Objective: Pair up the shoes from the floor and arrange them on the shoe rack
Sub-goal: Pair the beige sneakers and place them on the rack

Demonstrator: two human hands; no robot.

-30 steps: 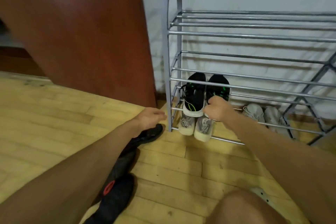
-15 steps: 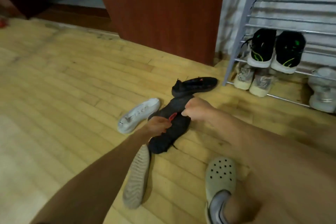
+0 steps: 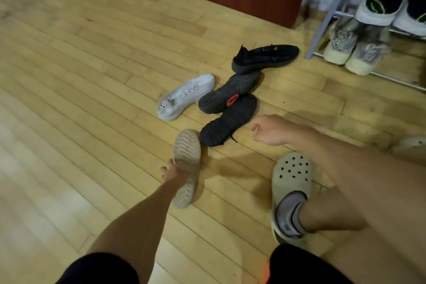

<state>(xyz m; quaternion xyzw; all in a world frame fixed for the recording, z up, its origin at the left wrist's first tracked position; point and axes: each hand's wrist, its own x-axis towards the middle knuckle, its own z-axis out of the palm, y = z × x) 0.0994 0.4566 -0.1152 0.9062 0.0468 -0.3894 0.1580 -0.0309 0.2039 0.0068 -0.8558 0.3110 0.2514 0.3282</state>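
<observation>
Pale wooden floorboards [image 3: 69,76] carry the loose shoes: a white sneaker [image 3: 186,97], then an upturned white sneaker, tan sole showing [image 3: 186,168], which the left hand [image 3: 171,172] fingers pinch at the edge. Best flip it beside its mate. Right hand [image 3: 272,130] hovers loosely curled, empty, near black sole-up shoes [image 3: 228,120]; grey metal shoe rack [image 3: 322,18] far right.

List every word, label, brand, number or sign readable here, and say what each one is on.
None can be read.
Sock: dark print near the heel, too blurred to read.
White shoe: small dark tag at the heel and faint marks on its side, too small to read.
Black sole: red-orange round patch, no letters legible.
Top black shoe: small red mark, illegible.
</observation>
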